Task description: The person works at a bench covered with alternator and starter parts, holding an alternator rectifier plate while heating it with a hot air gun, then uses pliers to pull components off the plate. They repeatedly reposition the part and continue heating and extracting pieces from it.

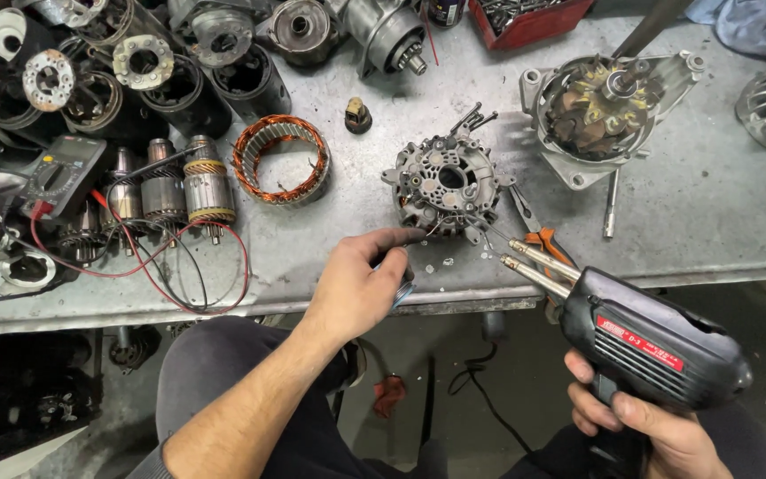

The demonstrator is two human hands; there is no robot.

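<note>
Black plastic fills the right hand, which is wrapped tight round the pistol grip of a soldering gun at five o'clock in the view; its two metal prongs reach toward ten o'clock and end just short of the grey rectifier plate at the middle of the surface; the left hand lies at six o'clock of that plate, curled round what looks like a small spool of solder, forefinger stretched to feed a thin strand toward the plate's lower edge; for a sound joint, I judge the tip should rest firmly on the terminal first, the solder touching the heated metal rather than the tip, both hands braced and steady; orange-handled pliers lie just beside the prongs and want avoiding; farther out, a copper-wound stator ring sits at nine o'clock of the plate, an opened alternator housing at two o'clock, a multimeter with red leads far at nine.
</note>
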